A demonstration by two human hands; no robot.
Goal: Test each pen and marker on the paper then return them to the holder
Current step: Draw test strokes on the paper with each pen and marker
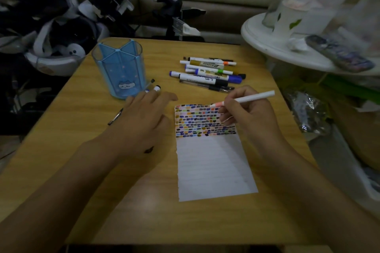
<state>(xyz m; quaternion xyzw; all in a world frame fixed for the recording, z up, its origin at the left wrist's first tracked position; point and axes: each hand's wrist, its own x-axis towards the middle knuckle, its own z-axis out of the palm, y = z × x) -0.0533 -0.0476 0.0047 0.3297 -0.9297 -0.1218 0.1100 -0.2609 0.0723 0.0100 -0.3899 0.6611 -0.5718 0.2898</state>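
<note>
A lined white paper [213, 166] lies on the wooden table [144, 211], its top third filled with small coloured marks. My right hand [248, 117] grips a white marker [246, 98] with a pink tip, the tip touching the paper's top edge. My left hand [144, 115] rests palm down left of the paper, over a few pens; a white cap [157, 88] and a dark pen [115, 117] stick out from under it. The blue clear holder [119, 68] stands empty behind my left hand. A pile of markers and pens [207, 73] lies behind the paper.
A white round side table [267, 41] with bottles and a remote overhangs the far right corner. Dark headsets and straps [51, 26] are heaped beyond the far left edge. Bags sit to the right of the table.
</note>
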